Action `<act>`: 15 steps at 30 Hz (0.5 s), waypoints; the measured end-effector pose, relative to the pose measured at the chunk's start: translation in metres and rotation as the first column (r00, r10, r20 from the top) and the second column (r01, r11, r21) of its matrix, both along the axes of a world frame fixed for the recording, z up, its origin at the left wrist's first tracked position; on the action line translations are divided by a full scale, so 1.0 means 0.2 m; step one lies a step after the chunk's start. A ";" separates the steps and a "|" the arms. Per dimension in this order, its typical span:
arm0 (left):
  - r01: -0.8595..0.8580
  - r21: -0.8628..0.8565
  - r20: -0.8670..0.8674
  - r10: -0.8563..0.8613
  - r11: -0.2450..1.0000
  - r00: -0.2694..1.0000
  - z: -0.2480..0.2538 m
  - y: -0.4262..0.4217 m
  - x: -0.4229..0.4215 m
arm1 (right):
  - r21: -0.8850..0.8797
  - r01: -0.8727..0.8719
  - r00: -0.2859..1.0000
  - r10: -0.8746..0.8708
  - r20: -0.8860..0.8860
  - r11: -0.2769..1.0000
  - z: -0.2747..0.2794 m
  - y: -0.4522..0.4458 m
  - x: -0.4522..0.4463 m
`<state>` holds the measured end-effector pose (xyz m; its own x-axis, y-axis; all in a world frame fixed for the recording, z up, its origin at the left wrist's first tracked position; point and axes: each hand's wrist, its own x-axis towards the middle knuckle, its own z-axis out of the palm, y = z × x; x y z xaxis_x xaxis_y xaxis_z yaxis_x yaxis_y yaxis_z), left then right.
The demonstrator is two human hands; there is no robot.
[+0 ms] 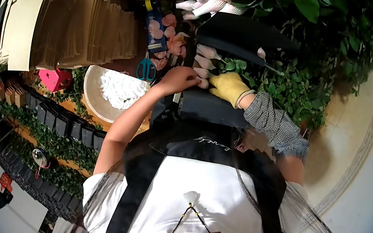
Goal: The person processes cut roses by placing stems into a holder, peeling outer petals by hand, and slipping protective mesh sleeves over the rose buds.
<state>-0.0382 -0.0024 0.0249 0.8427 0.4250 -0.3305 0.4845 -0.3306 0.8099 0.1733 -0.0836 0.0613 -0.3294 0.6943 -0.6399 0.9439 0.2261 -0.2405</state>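
My left hand (179, 81), bare, has its fingers pressed together at the lowest of several pale pink rose buds (203, 83), with a fingertip against it. My right hand (229, 88) wears a yellow glove and is closed right beside the same buds; what its fingers hold is hidden. The buds lie in a column, wrapped in white net sleeves, their heads towards the left. Black ridged board (214, 108) lies just below the hands, and a black flap (237, 32) rises above the buds.
Teal scissors (146, 69) and loose pink petals (174, 40) lie at the left. A round bowl (91, 95) holds white net sleeves. Stacked cardboard (88, 29) stands upper left, more sleeved roses (213, 0) at the top, and leafy stems (292, 84) at the right.
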 end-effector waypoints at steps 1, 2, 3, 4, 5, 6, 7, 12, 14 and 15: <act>-0.039 -0.172 0.139 0.064 0.984 0.988 -0.10 -0.01 -0.03 | -0.030 0.021 1.000 -0.021 0.015 0.999 -0.02 -0.01 0.03; -0.045 -0.180 0.137 0.070 0.983 0.988 -0.10 -0.03 -0.07 | -0.062 0.046 0.999 -0.044 0.023 0.997 -0.05 -0.02 0.03; -0.317 -0.309 0.129 0.369 0.897 0.920 -0.08 -0.06 -0.12 | -0.115 0.097 0.987 -0.081 0.137 0.989 -0.11 -0.02 0.01; -0.480 -0.470 0.124 0.593 0.741 0.795 -0.06 -0.05 -0.16 | -0.117 0.099 0.987 -0.083 0.136 0.988 -0.15 -0.04 0.02; -0.581 -0.610 0.114 0.785 0.539 0.609 -0.03 -0.03 -0.20 | -0.103 0.071 0.989 -0.056 0.139 0.992 -0.16 -0.04 0.02; -0.532 -0.714 0.157 0.844 0.456 0.514 -0.09 0.00 -0.31 | -0.093 0.040 0.989 -0.027 0.143 0.995 -0.17 -0.05 0.03; -0.456 -0.805 0.187 0.892 0.379 0.412 -0.15 0.02 -0.41 | -0.046 0.112 0.992 -0.114 -0.047 0.993 -0.03 -0.03 0.06; -0.540 -0.614 0.065 0.718 0.576 0.693 -0.08 -0.05 -0.32 | -0.031 0.366 0.916 -0.365 -0.167 0.930 0.19 0.02 0.02; -0.549 -0.415 0.063 0.624 0.726 0.779 -0.05 0.02 -0.13 | 0.004 0.261 0.963 -0.261 0.062 0.965 0.09 0.04 0.00; -0.544 -0.416 0.069 0.622 0.728 0.780 -0.03 0.02 -0.07 | 0.008 0.221 0.965 -0.220 0.139 0.975 -0.05 0.03 0.00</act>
